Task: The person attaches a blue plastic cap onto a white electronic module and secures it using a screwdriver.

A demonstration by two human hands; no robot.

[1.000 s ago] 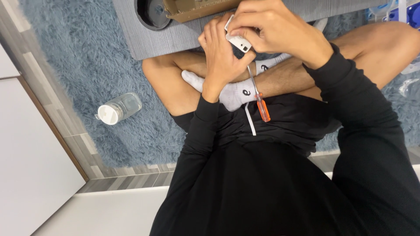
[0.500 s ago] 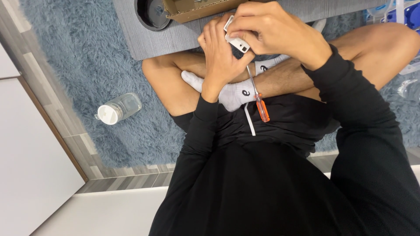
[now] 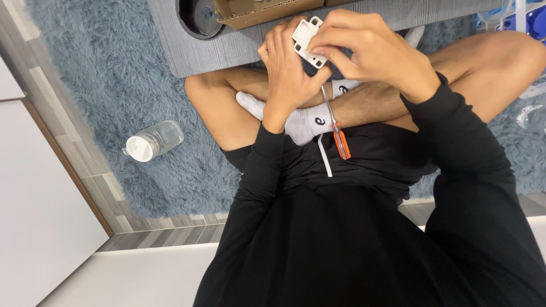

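While both hands hold the white bracket [image 3: 309,42] above the crossed legs, the left hand [image 3: 287,71] cups it from behind and the right hand [image 3: 369,54] pinches its edge; fitting seems underway. The screwdriver [image 3: 335,126] hangs below, needing regripping next.

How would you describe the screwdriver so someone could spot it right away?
Start at the person's crossed legs on the blue rug. The screwdriver hangs below the two hands, under the white plastic piece. Its orange handle stands out against the black shorts.

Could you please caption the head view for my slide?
Seated cross-legged, left hand and right hand hold a white plastic part; screwdriver in lap.
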